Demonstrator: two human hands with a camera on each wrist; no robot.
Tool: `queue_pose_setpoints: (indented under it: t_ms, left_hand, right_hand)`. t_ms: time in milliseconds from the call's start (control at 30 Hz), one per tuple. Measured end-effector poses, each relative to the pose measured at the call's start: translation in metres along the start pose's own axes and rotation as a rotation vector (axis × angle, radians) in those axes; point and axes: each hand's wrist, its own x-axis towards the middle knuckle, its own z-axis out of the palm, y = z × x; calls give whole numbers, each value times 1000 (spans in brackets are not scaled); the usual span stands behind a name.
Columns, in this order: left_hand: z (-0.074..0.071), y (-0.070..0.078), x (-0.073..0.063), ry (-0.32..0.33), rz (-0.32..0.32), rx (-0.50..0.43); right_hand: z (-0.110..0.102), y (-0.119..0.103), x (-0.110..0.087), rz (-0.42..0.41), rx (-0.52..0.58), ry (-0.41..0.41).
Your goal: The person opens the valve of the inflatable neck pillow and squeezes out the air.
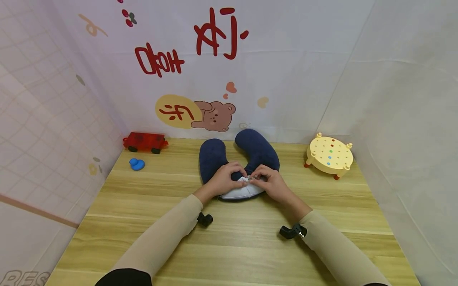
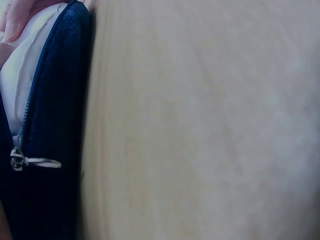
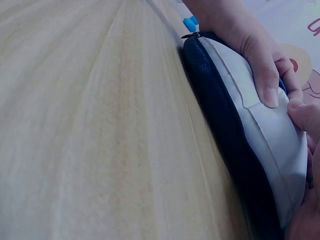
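Note:
A dark blue U-shaped neck pillow (image 1: 255,147) lies on the table with its curved end towards me. Its zipper is undone along that end, and a white inner lining (image 1: 237,194) bulges out. My left hand (image 1: 225,178) pinches the lining near the middle of the opening. Close beside it, my right hand (image 1: 271,183) pinches the same lining, thumb and fingers bent. In the left wrist view, the zipper slider with its pull tab (image 2: 44,162) sits at one end of the opening. Both thumbs press near each other on the white lining (image 3: 270,132) in the right wrist view.
At the back left stand a red toy cart (image 1: 146,142) and a small blue toy duck (image 1: 136,164). A round yellow pegboard-like toy (image 1: 330,154) on short legs stands at the back right. Printed cloth walls (image 1: 286,79) enclose the wooden table (image 1: 236,246).

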Motion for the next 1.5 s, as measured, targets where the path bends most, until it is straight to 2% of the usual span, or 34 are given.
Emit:
queue_pose_setpoints:
  t_ms: [100,333,700,1500]
  left_hand:
    - [1,-1,0,1,-3,-10]
    - [0,-2,1,-1,-8,-28]
    - [-3,-2,2,-2,-6,-44]
    - [3,-10,2,-3,-25,-95]
  right_hand:
    - [-1,-10,-1,2,3,-6]
    - [-2,23,0,28,-4,-12]
    - [0,25,4,-14,-46,8]
    - [0,29,2,49,9,-26]
